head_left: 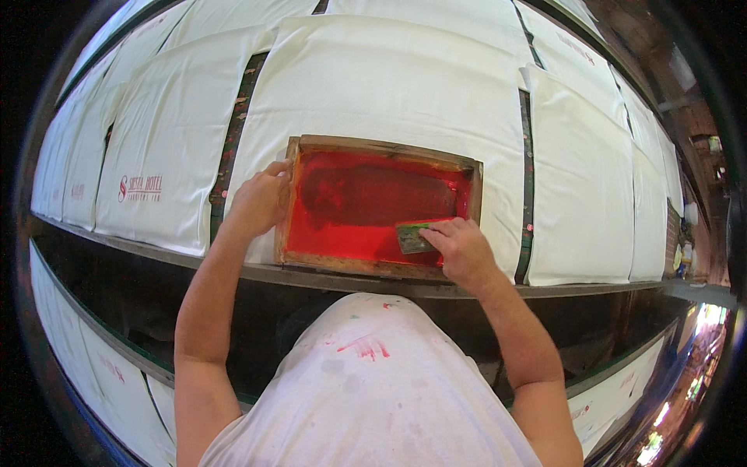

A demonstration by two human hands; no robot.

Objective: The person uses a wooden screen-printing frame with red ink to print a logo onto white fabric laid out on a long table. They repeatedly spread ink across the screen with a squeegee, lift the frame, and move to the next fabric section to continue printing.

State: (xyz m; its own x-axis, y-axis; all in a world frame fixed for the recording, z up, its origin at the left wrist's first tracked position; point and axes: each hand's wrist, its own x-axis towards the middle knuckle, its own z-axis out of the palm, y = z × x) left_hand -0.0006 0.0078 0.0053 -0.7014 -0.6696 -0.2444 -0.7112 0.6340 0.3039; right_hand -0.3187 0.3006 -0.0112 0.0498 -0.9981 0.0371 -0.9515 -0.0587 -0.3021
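A wooden screen-printing frame (381,145) lies on a white cloth (389,78) spread over the long table. Red mesh fills the frame, with a darker ink-covered band across its upper part. My left hand (263,199) grips the frame's left side, its fingers wrapped over the wood. Inside the frame, near the lower right, my right hand (461,251) holds a small flat squeegee (415,240), greenish-grey and stained. The squeegee is tilted and its edge is at the red mesh. The cloth under the frame is hidden there.
More white cloths cover the table on both sides; the left one (159,148) bears a small red print. Dark strips of table show between them. The table's front edge (156,251) runs close to my body. Small containers (686,253) stand at the far right. Another table with cloths (101,366) lies behind me.
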